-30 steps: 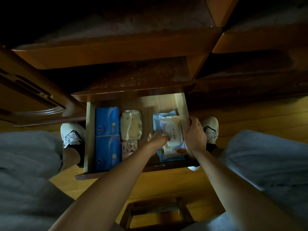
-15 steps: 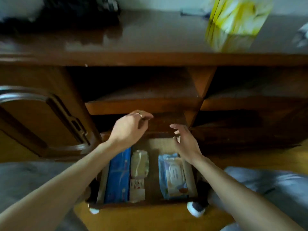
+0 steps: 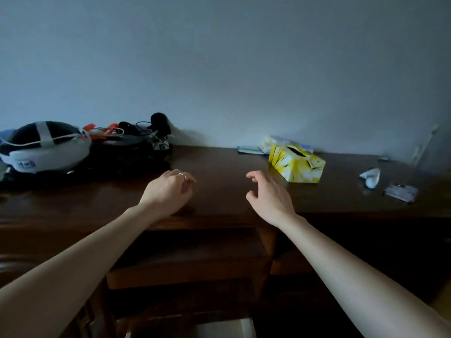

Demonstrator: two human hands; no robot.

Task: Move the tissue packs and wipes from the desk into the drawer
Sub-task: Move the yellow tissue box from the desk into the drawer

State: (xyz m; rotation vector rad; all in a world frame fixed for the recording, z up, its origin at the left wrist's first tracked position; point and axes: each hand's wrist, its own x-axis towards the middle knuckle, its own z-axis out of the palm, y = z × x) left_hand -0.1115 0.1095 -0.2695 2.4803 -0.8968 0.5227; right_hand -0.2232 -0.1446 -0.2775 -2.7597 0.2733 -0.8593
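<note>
Both hands are hovering over the dark desk (image 3: 219, 191), the left hand (image 3: 168, 191) and right hand (image 3: 268, 193) loosely curled, holding nothing. The yellow tissue pack (image 3: 296, 163) is sitting just beyond the right hand, with light-blue wipes (image 3: 251, 148) lying behind it by the wall.

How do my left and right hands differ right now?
The left hand wears a ring and rests on the desk edge; the right hand shows no ring and hovers nearer the yellow tissue box. The left's fingers curl under; the right's are looser. Both hold nothing.
</note>
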